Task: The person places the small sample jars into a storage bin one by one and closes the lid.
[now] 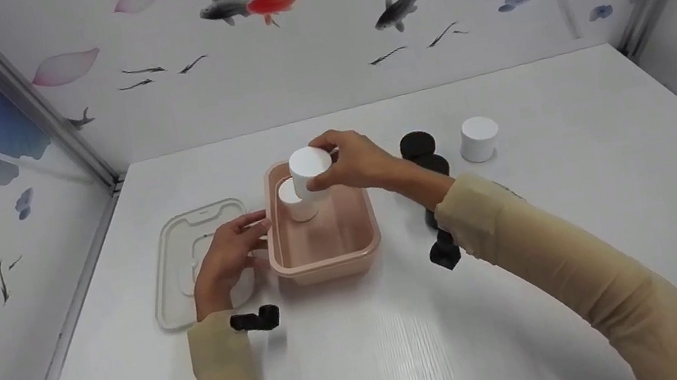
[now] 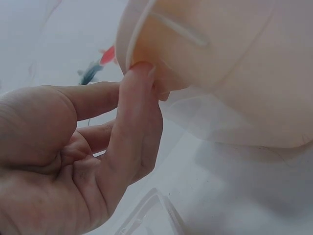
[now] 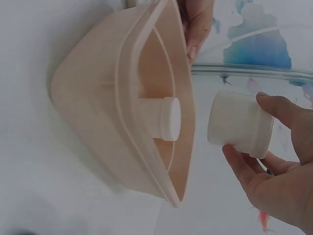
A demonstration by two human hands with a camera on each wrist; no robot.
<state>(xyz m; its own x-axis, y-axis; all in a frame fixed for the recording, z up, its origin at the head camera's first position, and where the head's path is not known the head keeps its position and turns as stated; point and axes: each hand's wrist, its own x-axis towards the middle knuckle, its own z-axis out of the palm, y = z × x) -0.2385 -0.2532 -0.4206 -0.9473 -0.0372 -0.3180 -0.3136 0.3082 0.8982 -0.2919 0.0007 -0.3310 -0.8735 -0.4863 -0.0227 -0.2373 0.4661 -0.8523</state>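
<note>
Over the pink plastic container (image 1: 331, 264), my right hand (image 1: 355, 160) holds a white lidded jar (image 1: 310, 165) between thumb and fingers. In the right wrist view the held jar (image 3: 239, 123) is above the container's opening, apart from its rim. Another white jar (image 1: 299, 205) stands inside the container near its far left corner. My left hand (image 1: 230, 254) holds the container's left rim, and in the left wrist view its fingertips sit right at that rim (image 2: 131, 44).
A translucent lid (image 1: 169, 289) lies on the table left of the container, partly under my left hand. Several black round items (image 1: 417, 144) stand to the right, partly hidden by my right arm. Farther right is a third white jar (image 1: 479, 139). Printed panels enclose the table.
</note>
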